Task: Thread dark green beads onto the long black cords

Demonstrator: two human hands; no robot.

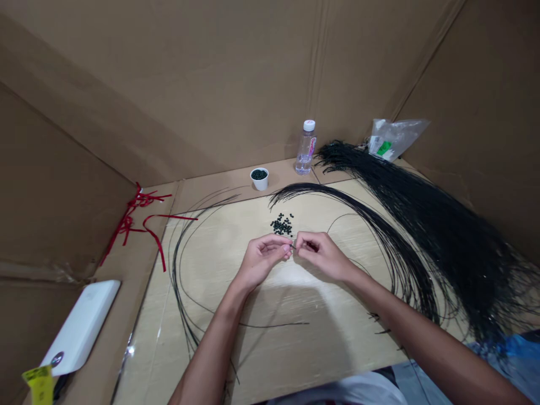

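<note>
My left hand (265,256) and my right hand (321,254) meet over the middle of the board, fingertips almost touching. The thumb and forefinger of the left are closed on a small dark piece, too small to make out fully. My right hand pinches the end of a thin black strand (340,216), which seems to curve away behind it. Just beyond the fingertips lies a loose pile of small blackish-green pieces (282,225). A bundle of thin black strands (375,225) arcs to the right of my hands. More loose strands (176,270) curve on the left, passing by my left forearm.
A white cup (260,184) of similar dark pieces and a water bottle (304,152) stand at the back. A thick black strand bundle (439,225) and plastic bag (396,138) lie right. Red ribbons (126,222) and a white box-like device (86,323) lie left. Cardboard walls (236,84) enclose the board.
</note>
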